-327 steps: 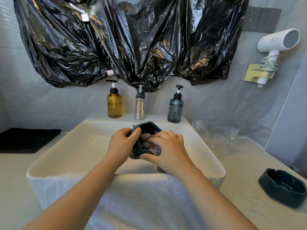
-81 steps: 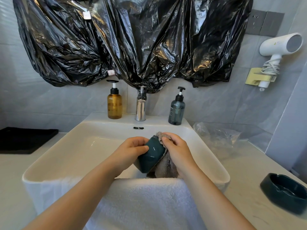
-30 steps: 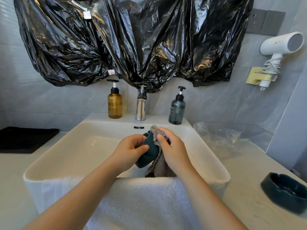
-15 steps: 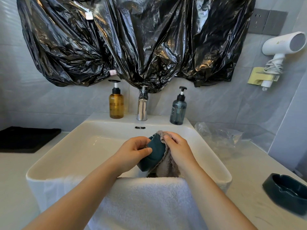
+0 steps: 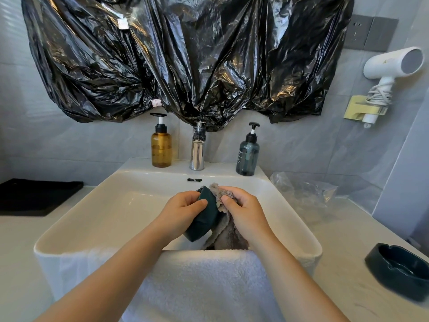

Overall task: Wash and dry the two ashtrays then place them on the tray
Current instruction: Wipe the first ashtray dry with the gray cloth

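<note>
1. Background: a grey tiled wall, its upper part hung with crumpled black plastic sheeting (image 5: 185, 61) (probably masking a mirror).
2. Pale counter (image 5: 343, 240) carrying the white sink (image 5: 111, 205). The work is kept above the basin, most likely so that drips fall inside it.
3. White towel (image 5: 197, 282), draped over the sink's near rim beneath the forearms (plausibly there for drying).
4. Black tray (image 5: 34, 196), on the counter at far left and well apart from the hands. It is the destination, and neither ashtray is on it yet.
5. Second ashtray (image 5: 401, 273), upright on the counter at right, apart from the sink (apparently awaiting its turn).
6. Held ashtray (image 5: 204, 219), dark green and tilted on edge above the basin. The left hand (image 5: 183, 212) grips it, thumb and fingers curled round its rim, which steadies it for wiping.
7. Grey cloth (image 5: 227, 231), bunched and pinched between the thumb and curled fingers of the right hand (image 5: 246, 212). It is pressed against the ashtray's right side, and its loose end hangs into the basin. Whether this wipe washes or dries cannot be told, and no stream shows at the tap (image 5: 197, 152).
</note>
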`<state>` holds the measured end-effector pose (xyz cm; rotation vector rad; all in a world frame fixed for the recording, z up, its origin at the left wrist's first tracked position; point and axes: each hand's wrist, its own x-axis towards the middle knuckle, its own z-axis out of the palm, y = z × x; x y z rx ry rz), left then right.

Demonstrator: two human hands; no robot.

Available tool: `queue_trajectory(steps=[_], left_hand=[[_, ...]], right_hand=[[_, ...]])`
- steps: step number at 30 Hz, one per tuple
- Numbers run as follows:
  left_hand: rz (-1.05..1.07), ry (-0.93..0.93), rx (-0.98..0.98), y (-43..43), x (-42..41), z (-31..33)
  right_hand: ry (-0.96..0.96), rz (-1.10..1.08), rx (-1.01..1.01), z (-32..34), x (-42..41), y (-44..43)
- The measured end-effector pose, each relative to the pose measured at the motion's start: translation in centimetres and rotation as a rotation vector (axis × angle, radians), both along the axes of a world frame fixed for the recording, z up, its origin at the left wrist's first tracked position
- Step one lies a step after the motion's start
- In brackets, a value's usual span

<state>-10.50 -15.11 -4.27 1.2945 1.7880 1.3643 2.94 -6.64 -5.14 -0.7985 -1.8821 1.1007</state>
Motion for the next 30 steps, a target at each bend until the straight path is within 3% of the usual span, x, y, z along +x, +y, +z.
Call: queue_trajectory(steps=[3,9,12,15,19,23,30], left_hand=[[-0.003,0.042,0.010,-0.1,0.0,0.0],[-0.081,0.067,0.037,-0.2,-0.1,-0.3],[-0.090,0.081,0.051,-0.3,0.0,-0.2],[-0.093,-0.050,0.096,-0.4,0.1,0.2],[-0.061,-0.183,0.017,-0.3,0.3,0.5],[-0.015,-0.150,-0.018,-0.1,0.1,0.3],[-0.022,-0.044,0.046,0.1,-0.4,-0.1]], right_hand=[[-0.028,-0.080,-0.014,-0.1,0.1,0.4],[0.002,0.040,0.054,0.2,-0.2,0.0],[0.036,-0.028,-0.156,0.1,-0.3,0.5],[0.160,-0.016,-0.334,-0.2,-0.1,1.1],[0.151,0.040,-0.287,-0.1,0.2,0.7],[0.086,0.065,-0.163,0.2,0.1,-0.1],[0.028,-0.129,0.009,-0.3,0.1,0.2]])
